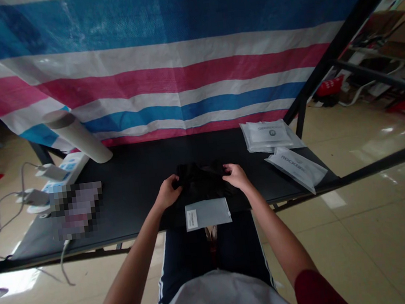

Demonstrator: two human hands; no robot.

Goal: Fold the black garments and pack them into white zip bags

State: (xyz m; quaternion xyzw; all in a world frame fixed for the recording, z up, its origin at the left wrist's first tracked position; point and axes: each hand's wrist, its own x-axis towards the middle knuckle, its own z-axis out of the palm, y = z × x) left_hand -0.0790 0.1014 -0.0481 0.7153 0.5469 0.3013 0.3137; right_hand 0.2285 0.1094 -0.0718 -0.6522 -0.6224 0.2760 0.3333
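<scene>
A dark piece of black cloth point(201, 179) lies bunched on the black table between my hands; its exact kind cannot be made out. My left hand point(168, 192) pinches its left edge, thumb and fingers curled in. On the opposite side my right hand point(237, 176) grips the right edge with bent fingers. Just in front of the cloth, at the table's near edge, rests a flat frosted zip bag point(209, 213) with a white label at its left end.
Several filled white pouches point(267, 135) lie at the right, one pouch point(297, 168) nearer the edge. To the left are a phone point(79, 210) on a cable, a power strip point(70, 164) with plugs and a tall bottle point(80, 136). A striped sheet point(179, 76) hangs behind.
</scene>
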